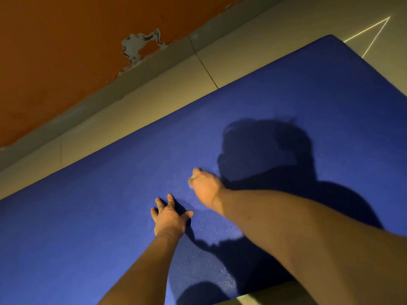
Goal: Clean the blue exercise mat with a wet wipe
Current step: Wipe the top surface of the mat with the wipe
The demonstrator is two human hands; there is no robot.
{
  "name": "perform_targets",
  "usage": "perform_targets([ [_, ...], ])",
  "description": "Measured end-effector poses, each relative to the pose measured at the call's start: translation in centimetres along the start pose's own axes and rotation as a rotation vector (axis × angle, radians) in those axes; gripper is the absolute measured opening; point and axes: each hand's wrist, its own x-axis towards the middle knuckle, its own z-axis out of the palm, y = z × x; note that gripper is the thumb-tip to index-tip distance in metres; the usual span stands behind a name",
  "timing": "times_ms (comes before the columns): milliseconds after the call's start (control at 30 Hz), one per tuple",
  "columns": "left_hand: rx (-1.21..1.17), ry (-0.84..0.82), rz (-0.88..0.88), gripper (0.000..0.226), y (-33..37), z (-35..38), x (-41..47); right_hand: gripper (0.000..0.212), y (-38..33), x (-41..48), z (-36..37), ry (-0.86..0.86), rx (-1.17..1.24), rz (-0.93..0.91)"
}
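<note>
Orange wall (55, 51) with peeled paint up top, pale floor tiles (242, 53) below, and the blue mat (308, 95) lies flat on them, long axis running lower left to upper right. Right hand (206, 189), blurred, is mid-mat, fingers bunched on what looks like a pale wet wipe (193, 176). Much mat lies beyond, only shadow (264, 150) across it. Left hand (170, 215) just beside, fingers splayed flat, bracing.

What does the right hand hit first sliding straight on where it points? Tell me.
Only bare mat, then its far edge and the floor tiles; the right hand, gripping a wipe, looks clear of the left hand.
</note>
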Motion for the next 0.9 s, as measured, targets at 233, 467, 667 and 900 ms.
perform_targets([
  [233, 0.007, 0.008, -0.008, 0.098, 0.0, 0.2, -0.1, 0.020, 9.2, 1.1, -3.8, 0.152, 0.013, 0.321],
  [467, 0.029, 0.008, -0.008, 0.098, 0.2, 0.2, 0.1, 0.024, 0.4, -2.1, 0.9, 0.014, 0.001, 0.071],
  [667, 0.048, 0.007, -0.001, 0.098, 0.2, 0.2, 0.2, 0.030, 1.7, -3.1, -0.4, 0.006, 0.015, 0.018],
  [900, 0.057, -0.009, -0.007, 0.099, 0.3, 0.2, 0.1, 0.029, 9.2, -2.2, -4.2, 0.115, 0.033, 0.399],
])
